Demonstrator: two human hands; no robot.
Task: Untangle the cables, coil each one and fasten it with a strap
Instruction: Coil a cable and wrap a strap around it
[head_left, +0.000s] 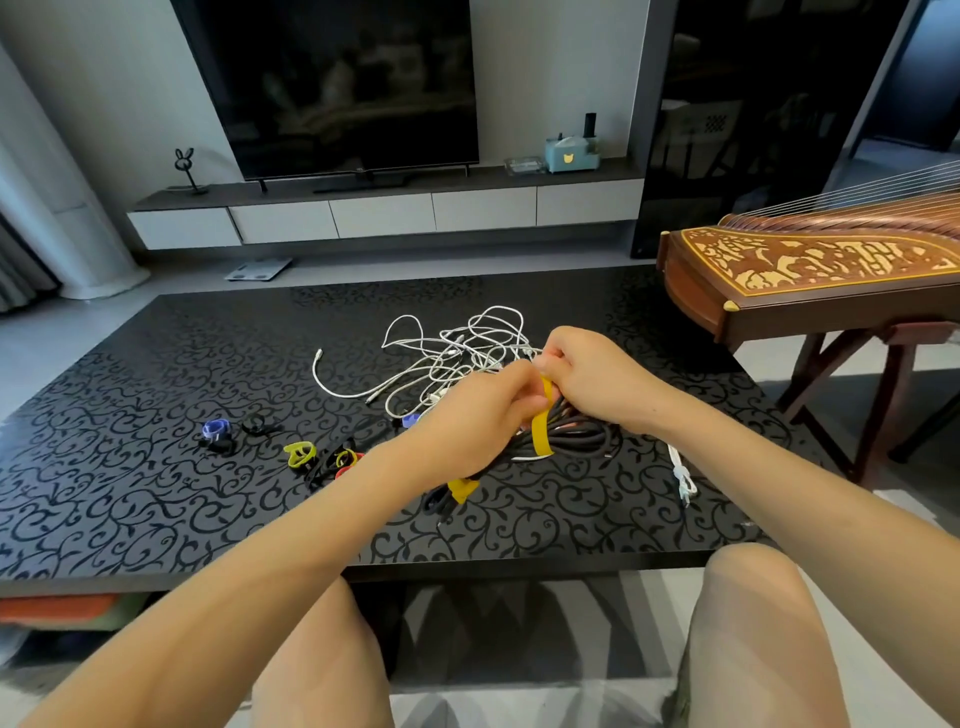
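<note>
Black cable (582, 441), coiled, sits right of the middle of the table (156, 493), and we see a yellow strap (543, 434) looped round it. Our left hand (478, 415) has its fingers curled, pinching the strap near its top. Our right hand (587, 374) meets it there, fingers bent and pinching that same upper end. Beyond the hands, toward the far edge, white cables (457, 348) lie in a loose tangle. Under our left wrist a second black bundle (434, 501) lies tied in yellow. On the left half we spot a blue strap (215, 428), a black strap (254, 423), a yellow-green strap (300, 453) and a mixed heap of straps (337, 460). One white cord (680, 475) lies near the right edge. A wooden zither (810, 265) stands past the far right corner.
</note>
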